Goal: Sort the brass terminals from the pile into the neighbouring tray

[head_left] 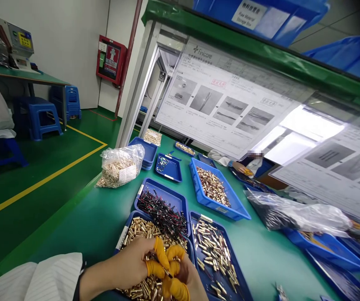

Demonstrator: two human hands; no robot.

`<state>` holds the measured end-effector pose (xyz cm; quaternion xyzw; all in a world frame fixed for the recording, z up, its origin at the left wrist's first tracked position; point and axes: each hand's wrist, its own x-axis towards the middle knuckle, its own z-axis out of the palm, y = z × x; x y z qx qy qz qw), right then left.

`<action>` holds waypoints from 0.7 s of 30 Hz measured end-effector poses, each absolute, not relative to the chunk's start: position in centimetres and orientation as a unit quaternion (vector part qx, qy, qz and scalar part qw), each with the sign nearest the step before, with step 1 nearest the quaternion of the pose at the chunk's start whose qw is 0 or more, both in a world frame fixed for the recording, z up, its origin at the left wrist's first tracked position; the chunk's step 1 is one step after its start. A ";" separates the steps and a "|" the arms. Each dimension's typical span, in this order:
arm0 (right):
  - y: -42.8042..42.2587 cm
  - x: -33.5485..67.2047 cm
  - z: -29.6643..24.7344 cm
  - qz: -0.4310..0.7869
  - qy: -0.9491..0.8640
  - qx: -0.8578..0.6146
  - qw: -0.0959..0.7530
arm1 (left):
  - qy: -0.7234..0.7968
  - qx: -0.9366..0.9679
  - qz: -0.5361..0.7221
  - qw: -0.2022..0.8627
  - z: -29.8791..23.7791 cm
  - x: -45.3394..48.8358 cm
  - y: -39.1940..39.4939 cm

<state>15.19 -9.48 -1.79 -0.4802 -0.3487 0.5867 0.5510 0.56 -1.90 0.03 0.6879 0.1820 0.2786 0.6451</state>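
Observation:
My left hand [136,260], with yellow finger cots, is closed in a pinch over the tray of brass sleeves [142,230]. Against it my right hand [184,276], in the same cots, is closed too. Between their fingertips shows a thin dark wired part [168,273]; the fingers cover most of it. Just beyond, a blue tray [173,198] holds a heap of black and red wired parts [161,211]. To the right of my hands, another tray [238,267] contains brass sleeves with wires [213,246].
A blue bin of brass pieces [213,186] stands farther back. At left are a clear bag of brass parts [120,167], stacked trays [148,150] and a small tray [169,167]. Across the bench, another person's hand [241,168] shows. Pliers [280,291] lie at lower right.

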 end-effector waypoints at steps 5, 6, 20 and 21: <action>-9.0 14.7 -1.6 0.646 -0.325 -0.431 0.540 | 0.168 0.691 0.283 0.644 0.8 0.6 -2.0; -9.0 14.6 -1.6 0.651 -0.319 -0.430 0.537 | 0.169 0.704 0.279 0.631 0.9 0.5 -2.0; -10.0 15.1 1.2 0.530 -0.403 -0.511 0.543 | 0.262 0.789 0.211 0.514 4.4 0.0 -2.5; -10.3 16.0 1.6 0.499 -0.410 -0.530 0.550 | 0.278 0.787 0.213 0.508 5.1 -0.7 -2.7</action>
